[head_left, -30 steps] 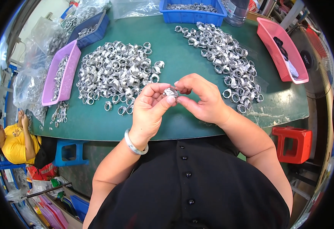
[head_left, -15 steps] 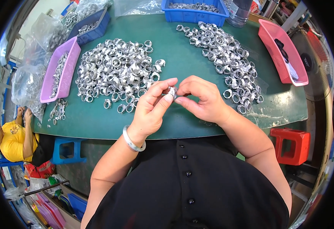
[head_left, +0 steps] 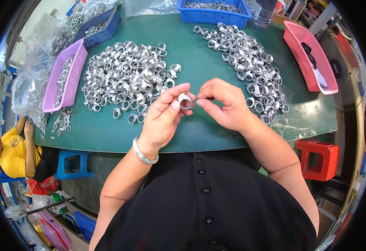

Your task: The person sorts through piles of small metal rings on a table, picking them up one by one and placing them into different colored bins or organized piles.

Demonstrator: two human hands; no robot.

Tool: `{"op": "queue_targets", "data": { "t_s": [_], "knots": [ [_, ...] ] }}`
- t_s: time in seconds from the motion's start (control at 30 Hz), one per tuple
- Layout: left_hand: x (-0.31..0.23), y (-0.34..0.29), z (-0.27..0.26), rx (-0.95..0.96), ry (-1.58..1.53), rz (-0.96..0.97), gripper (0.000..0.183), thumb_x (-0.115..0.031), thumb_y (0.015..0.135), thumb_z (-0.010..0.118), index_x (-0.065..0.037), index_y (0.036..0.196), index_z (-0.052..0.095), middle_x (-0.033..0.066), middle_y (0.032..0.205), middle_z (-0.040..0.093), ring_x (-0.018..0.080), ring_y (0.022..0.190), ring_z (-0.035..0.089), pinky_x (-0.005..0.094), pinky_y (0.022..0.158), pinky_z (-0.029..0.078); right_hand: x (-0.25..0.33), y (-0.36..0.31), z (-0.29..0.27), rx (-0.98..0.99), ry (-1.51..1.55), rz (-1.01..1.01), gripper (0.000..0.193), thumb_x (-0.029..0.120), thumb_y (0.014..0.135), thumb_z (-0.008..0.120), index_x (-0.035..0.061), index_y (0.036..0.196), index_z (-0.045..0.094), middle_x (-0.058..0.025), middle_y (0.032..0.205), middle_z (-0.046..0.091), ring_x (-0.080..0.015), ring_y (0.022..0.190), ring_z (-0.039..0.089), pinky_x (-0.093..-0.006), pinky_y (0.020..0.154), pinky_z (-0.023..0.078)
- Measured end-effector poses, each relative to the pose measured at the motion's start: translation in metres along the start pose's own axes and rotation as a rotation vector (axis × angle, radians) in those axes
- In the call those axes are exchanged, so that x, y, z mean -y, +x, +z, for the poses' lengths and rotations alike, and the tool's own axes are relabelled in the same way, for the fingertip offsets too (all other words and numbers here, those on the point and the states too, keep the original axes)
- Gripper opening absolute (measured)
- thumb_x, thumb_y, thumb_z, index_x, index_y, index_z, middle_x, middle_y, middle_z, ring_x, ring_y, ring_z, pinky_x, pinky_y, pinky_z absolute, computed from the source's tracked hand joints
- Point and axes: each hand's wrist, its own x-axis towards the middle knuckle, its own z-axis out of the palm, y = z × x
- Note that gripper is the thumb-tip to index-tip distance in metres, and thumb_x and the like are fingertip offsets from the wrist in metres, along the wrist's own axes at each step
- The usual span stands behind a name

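My left hand, with a pale bangle on its wrist, pinches a silver-coloured metal ring between thumb and fingers. The ring's round opening is turned up toward me. Just right of it, my right hand is closed, thumb against forefinger, its tips close to the ring. Whatever lies between those tips is too small to make out. A large heap of similar rings lies on the table beyond my left hand. A longer pile of rings stretches beyond my right hand.
On the green table stand a purple basket, a blue bin, a darker blue bin, a pink basket and a bottle. A red stool and blue stool flank me. A person in yellow sits left.
My right fingertips have drawn slightly back to the right from the ring. My left hand has turned the ring so its opening shows and shifted it a little left.
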Motion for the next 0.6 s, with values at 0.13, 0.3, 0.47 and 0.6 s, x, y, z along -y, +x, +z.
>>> {"op": "queue_targets", "data": {
  "t_s": [0.13,0.3,0.47,0.6],
  "knots": [
    [-0.002,0.0,-0.001,-0.011,-0.054,-0.038,0.035,-0.013,0.094,0.043,-0.002,0.127,0.044,0.009,0.111,0.055,0.0153,0.096,0.053,0.029,0.084,0.043,-0.002,0.0,-0.004,-0.023,-0.007,0.056,0.01,-0.002,0.072,0.065,0.0019,0.077,0.057,-0.0083,0.075,0.057,-0.0198,0.066,0.057,-0.0279,0.057,0.045],
    [-0.003,0.0,-0.005,-0.005,-0.206,-0.101,0.036,-0.012,0.094,0.043,-0.001,0.127,0.043,0.01,0.111,0.055,0.0162,0.095,0.054,0.029,0.084,0.044,-0.008,0.003,-0.012,-0.034,-0.05,0.095,0.008,-0.001,0.074,0.064,0.0011,0.078,0.057,-0.0082,0.074,0.057,-0.0194,0.065,0.057,-0.0279,0.056,0.045],
    [-0.003,-0.001,-0.009,0.001,-0.287,-0.126,0.036,-0.012,0.093,0.043,0.0,0.127,0.043,0.0113,0.111,0.056,0.0171,0.095,0.055,0.0291,0.084,0.045,-0.012,0.002,-0.021,-0.007,-0.128,0.196,0.006,0.001,0.076,0.062,0.0015,0.08,0.059,-0.008,0.076,0.058,-0.0193,0.064,0.057,-0.0278,0.056,0.045],
    [-0.003,0.0,-0.01,-0.027,-0.343,-0.154,0.036,-0.011,0.093,0.044,0.001,0.127,0.043,0.0121,0.109,0.057,0.0175,0.092,0.057,0.0286,0.082,0.046,-0.014,0.003,-0.026,0.054,-0.175,0.263,0.006,0.003,0.077,0.061,0.0013,0.082,0.059,-0.0089,0.076,0.057,-0.0203,0.064,0.056,-0.029,0.056,0.045]
  ]
}}
